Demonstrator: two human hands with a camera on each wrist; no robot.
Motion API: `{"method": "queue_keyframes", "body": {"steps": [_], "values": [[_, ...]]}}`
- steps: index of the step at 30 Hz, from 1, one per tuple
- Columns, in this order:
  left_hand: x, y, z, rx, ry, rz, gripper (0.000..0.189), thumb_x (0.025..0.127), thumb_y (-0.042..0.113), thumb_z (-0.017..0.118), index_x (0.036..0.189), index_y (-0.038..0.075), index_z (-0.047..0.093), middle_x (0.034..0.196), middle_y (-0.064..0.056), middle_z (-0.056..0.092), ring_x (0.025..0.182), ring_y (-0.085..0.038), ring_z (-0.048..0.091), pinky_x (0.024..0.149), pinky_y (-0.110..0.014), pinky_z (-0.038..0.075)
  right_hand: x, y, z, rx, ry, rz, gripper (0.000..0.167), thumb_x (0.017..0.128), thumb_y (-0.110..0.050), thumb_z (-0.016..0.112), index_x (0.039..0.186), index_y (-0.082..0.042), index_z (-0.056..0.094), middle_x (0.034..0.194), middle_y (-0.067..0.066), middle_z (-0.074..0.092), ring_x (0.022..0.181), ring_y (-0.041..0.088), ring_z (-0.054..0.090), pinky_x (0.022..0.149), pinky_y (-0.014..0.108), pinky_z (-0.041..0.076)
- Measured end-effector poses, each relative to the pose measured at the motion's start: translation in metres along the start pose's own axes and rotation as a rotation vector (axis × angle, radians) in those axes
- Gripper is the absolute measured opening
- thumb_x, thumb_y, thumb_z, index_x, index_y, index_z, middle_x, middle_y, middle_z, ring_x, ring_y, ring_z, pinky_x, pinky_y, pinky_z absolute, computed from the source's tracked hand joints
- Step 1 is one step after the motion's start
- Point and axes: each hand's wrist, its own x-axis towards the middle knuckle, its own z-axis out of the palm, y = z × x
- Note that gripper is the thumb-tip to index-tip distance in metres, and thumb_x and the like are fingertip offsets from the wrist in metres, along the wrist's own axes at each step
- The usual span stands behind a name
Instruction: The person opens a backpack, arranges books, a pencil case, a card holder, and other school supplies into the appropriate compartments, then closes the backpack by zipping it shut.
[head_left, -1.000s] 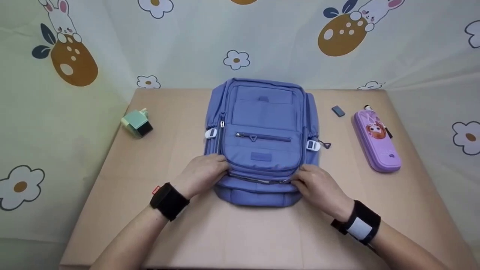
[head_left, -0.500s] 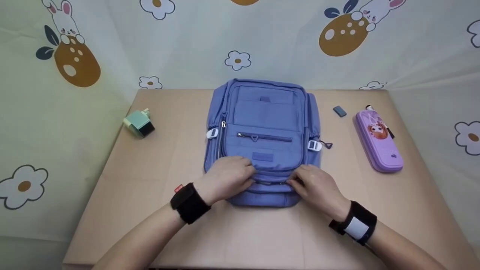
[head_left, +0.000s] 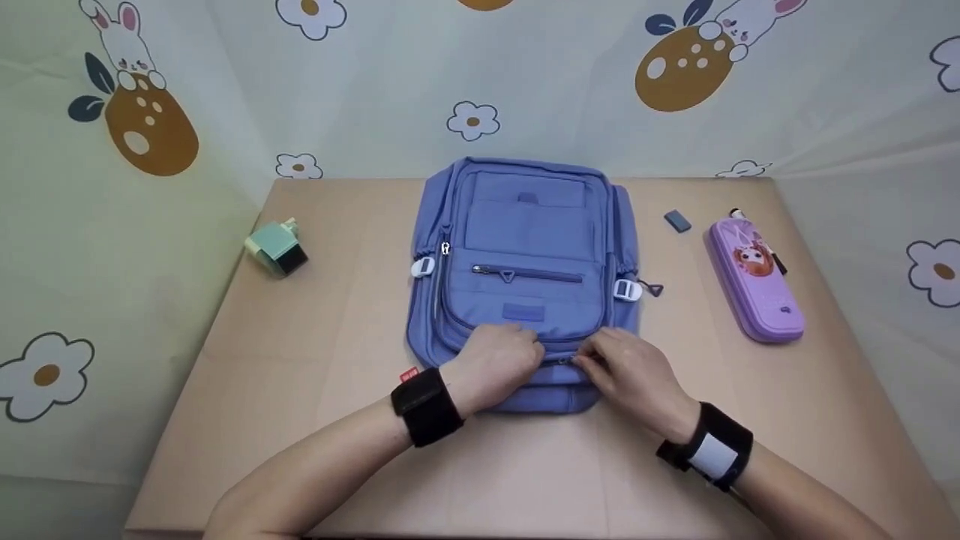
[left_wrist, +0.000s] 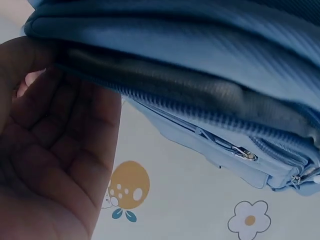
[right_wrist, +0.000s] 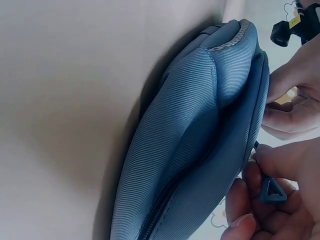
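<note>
A blue backpack (head_left: 536, 232) lies on the table with its front pocket panels facing up. My left hand (head_left: 499, 367) pinches the edge of its lower pocket opening, and in the left wrist view the zipper teeth (left_wrist: 200, 116) run away from the fingers with the pocket gaping above them. Close by on the right, my right hand (head_left: 637, 379) pinches the zipper pull at that same opening. A triangular pull tab (right_wrist: 273, 192) hangs among the right hand's fingers in the right wrist view. The hands hide part of the zipper.
Right of the backpack lie a small dark eraser-like block (head_left: 677, 220) and a purple pencil case (head_left: 756, 281) with a pen (head_left: 777, 259) partly behind it. A mint-green block-shaped item (head_left: 277, 247) stands at left. Patterned cloth (head_left: 390, 82) surrounds the table.
My left hand has moved right along the pocket opening, from the backpack's left side to near the right hand. The right hand has shifted only slightly left.
</note>
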Motion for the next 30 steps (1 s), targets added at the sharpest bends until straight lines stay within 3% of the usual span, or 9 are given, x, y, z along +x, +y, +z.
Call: {"method": "queue_keyframes", "body": {"steps": [9, 18, 25, 30], "values": [[0.0, 0.001, 0.003, -0.009, 0.009, -0.056, 0.014, 0.086, 0.01, 0.069, 0.074, 0.014, 0.064, 0.069, 0.001, 0.062, 0.062, -0.016, 0.061, 0.045, -0.034, 0.05, -0.006, 0.015, -0.009, -0.039, -0.026, 0.002, 0.015, 0.087, -0.011, 0.082, 0.087, -0.016, 0.068, 0.081, -0.008, 0.063, 0.075, 0.011, 0.059, 0.065, 0.031, 0.051], [-0.001, 0.002, 0.003, -0.022, 0.039, -0.053, 0.018, 0.088, 0.009, 0.066, 0.071, 0.014, 0.063, 0.067, 0.001, 0.06, 0.059, -0.016, 0.06, 0.042, -0.034, 0.048, -0.009, 0.051, -0.021, -0.096, -0.018, 0.108, 0.011, 0.088, -0.006, 0.08, 0.087, -0.011, 0.071, 0.082, -0.002, 0.066, 0.078, 0.018, 0.061, 0.068, 0.039, 0.05], [0.0, 0.005, 0.0, -0.047, 0.001, -0.072, 0.019, 0.092, 0.008, 0.063, 0.074, 0.013, 0.064, 0.067, 0.001, 0.06, 0.059, -0.016, 0.059, 0.043, -0.032, 0.048, -0.008, 0.056, -0.016, -0.057, -0.04, 0.048, 0.008, 0.087, -0.005, 0.079, 0.094, -0.01, 0.079, 0.087, 0.0, 0.067, 0.084, 0.021, 0.062, 0.073, 0.041, 0.051], [0.007, 0.008, -0.005, -0.076, -0.01, -0.078, 0.015, 0.092, 0.015, 0.066, 0.077, 0.013, 0.065, 0.07, 0.0, 0.062, 0.062, -0.017, 0.061, 0.045, -0.033, 0.05, -0.008, 0.058, -0.015, -0.028, -0.044, 0.061, 0.013, 0.082, -0.007, 0.085, 0.093, -0.011, 0.081, 0.089, -0.001, 0.07, 0.085, 0.019, 0.063, 0.075, 0.039, 0.053]]}}
